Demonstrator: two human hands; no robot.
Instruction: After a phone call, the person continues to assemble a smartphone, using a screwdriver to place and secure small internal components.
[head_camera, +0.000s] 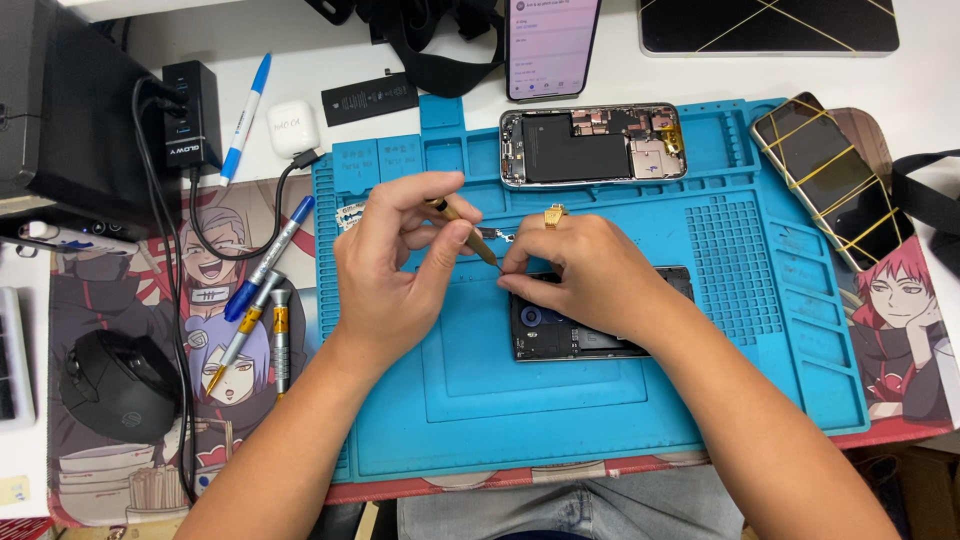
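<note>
**A:** What do you have on the head view?

**B:** My left hand (395, 265) is closed in a pinch on a thin tool with a tan handle (462, 226), its tip slanting down toward the right. My right hand (585, 280) is curled, fingertips pressed down on the top edge of a dark phone panel (590, 335). That panel lies flat on the blue repair mat (560, 400), about the middle of the worktop.

**A:** Is the right hand gripping anything?

**B:** I'd say it pins the panel rather than holds it; whether something small sits under the fingertips I cannot tell. There is a small metal piece (497, 236) just beside the tool tip.

**A:** How will the panel handle?

**B:** Light, thin and stiff, I judge, with a glossy face that is likely slippery and fragile. I would hold it by the long edges, never flex it. The tool is slim and light; a pinch near the tip gives control.

**A:** Anything nearby?

**B:** An opened phone body (592, 146) lies at the mat's far edge, and two pens (262, 262) to the left.
</note>
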